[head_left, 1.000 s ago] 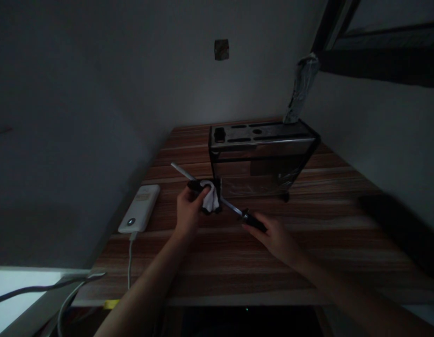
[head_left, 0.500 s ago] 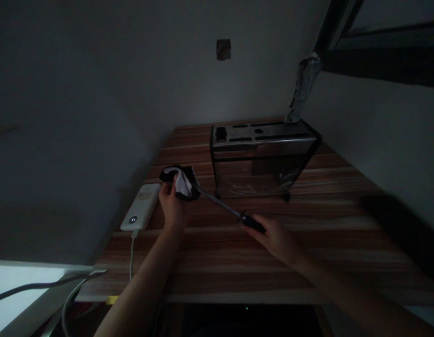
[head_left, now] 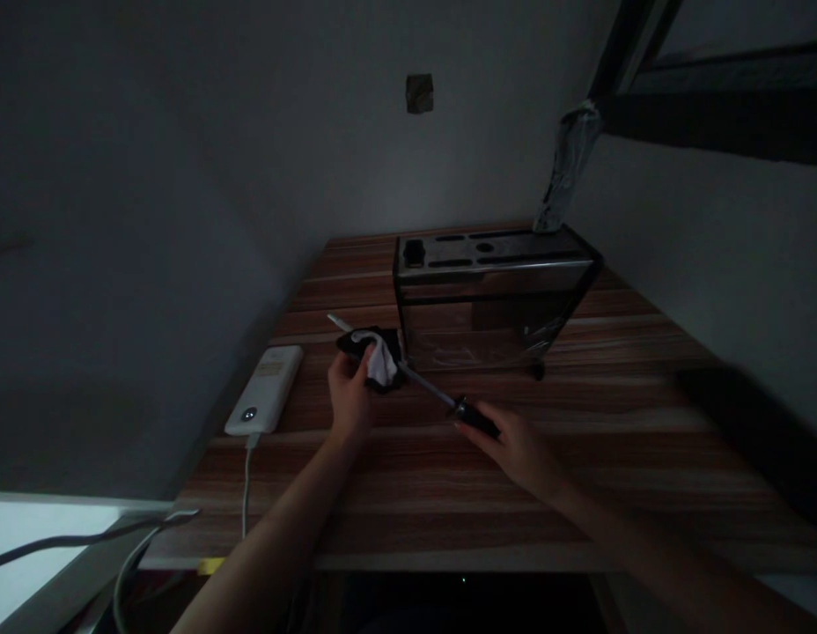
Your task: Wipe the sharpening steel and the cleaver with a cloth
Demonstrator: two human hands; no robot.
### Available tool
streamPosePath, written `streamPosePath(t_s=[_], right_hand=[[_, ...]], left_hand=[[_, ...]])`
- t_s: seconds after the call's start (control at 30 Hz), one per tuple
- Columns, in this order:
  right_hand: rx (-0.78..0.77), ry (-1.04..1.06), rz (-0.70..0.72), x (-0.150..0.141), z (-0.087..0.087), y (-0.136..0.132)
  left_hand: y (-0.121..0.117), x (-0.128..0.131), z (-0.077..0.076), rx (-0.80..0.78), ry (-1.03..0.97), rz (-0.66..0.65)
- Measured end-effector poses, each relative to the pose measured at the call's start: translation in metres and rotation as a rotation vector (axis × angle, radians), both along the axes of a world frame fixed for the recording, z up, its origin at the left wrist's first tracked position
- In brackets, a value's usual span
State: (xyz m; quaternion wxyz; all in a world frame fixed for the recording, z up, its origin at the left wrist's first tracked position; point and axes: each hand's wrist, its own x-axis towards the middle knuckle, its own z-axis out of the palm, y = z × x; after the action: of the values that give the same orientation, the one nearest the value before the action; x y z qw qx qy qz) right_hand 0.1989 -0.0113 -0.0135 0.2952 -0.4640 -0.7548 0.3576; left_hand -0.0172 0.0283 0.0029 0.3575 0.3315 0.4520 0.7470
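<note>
My right hand (head_left: 518, 449) grips the black handle (head_left: 478, 416) of a long thin steel rod, held slanted over the wooden table (head_left: 448, 475). The rod (head_left: 427, 385) runs up to the left, and its tip (head_left: 334, 320) sticks out past a black and white cloth (head_left: 377, 356). My left hand (head_left: 349, 398) is closed on that cloth and pinches it round the rod near its far end.
A metal knife block (head_left: 491, 295) with slots on top stands just behind the rod. A white power bank (head_left: 264, 388) with a cable lies at the table's left edge. A wrapped object (head_left: 567, 172) leans at the wall behind the block. A dark shape (head_left: 752, 431) lies at right.
My left hand slid the cloth out to the rod's tip half a second ago and has now drawn it back toward the handle. The right hand has stayed still.
</note>
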Motion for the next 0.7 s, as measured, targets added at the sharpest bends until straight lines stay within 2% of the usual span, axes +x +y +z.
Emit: streamPosePath(t_s=[0.1, 0.23, 0.47, 0.7], right_hand=[[0.018, 0.01, -0.013, 0.0, -0.002, 0.0], [0.014, 0.008, -0.023, -0.001, -0.004, 0.0], [0.035, 0.082, 0.024, 0.0, -0.001, 0.002], [0.028, 0.078, 0.022, 0.001, -0.006, 0.002]], left_hand=[[-0.006, 0.008, -0.005, -0.061, 0.121, -0.071], [-0.016, 0.021, -0.004, -0.136, 0.232, -0.188], [-0.03, 0.043, 0.0, -0.229, 0.386, -0.475], [-0.03, 0.04, -0.008, -0.207, 0.476, -0.501]])
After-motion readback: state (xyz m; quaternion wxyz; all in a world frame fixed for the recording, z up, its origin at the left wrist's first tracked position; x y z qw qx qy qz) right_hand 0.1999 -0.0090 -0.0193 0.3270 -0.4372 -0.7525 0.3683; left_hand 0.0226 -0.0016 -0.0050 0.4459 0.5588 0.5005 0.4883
